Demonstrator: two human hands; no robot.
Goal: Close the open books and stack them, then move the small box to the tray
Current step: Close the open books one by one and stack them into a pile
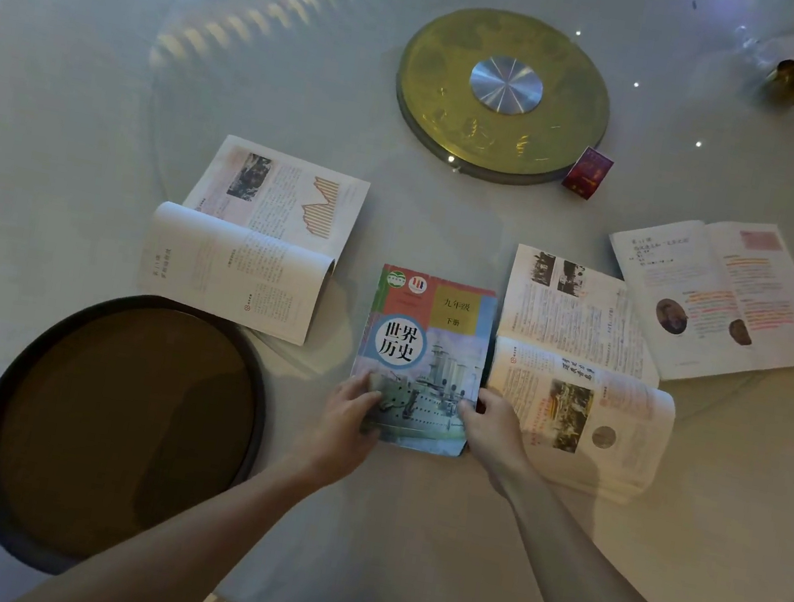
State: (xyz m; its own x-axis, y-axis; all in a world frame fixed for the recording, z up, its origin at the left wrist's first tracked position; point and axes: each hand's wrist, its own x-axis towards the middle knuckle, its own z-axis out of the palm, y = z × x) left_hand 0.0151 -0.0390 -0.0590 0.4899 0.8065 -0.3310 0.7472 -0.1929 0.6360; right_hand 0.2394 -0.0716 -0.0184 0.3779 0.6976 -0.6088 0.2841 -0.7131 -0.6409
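Observation:
A closed textbook (430,337) with a warship on its cover lies in front of me. My left hand (347,420) grips its lower left corner, and my right hand (491,433) holds its lower right edge. Three books lie open: one (259,237) to the left, one (581,371) just right of the closed book, one (718,294) farther right. The small red box (588,172) stands beside the brass disc. The round dark tray (120,428) sits empty at the lower left.
A round white table (83,69) carries a glass turntable with a brass disc (502,96) at its centre. A small gold object (793,82) sits at the far right. The table's near edge runs just behind my forearms.

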